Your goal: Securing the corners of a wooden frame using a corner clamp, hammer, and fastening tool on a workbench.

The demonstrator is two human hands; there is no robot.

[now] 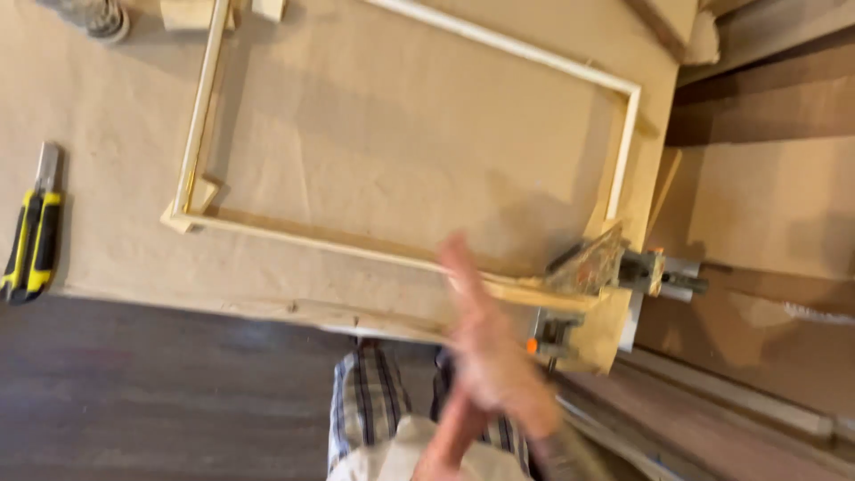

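A thin rectangular wooden frame lies flat on a table covered in brown paper. A metal clamp with orange parts grips its near right corner at the table edge. My right hand is motion-blurred over the frame's near rail, left of the clamp, fingers stretched flat toward the upper left and holding nothing. My left hand reaches in from below and seems to cross under the right hand. It is too blurred to read its fingers.
A yellow and black utility knife lies at the table's left edge. Small wood blocks and a grey object sit at the far left. A small wooden block sits inside the frame's left corner. Dark wood floor lies below.
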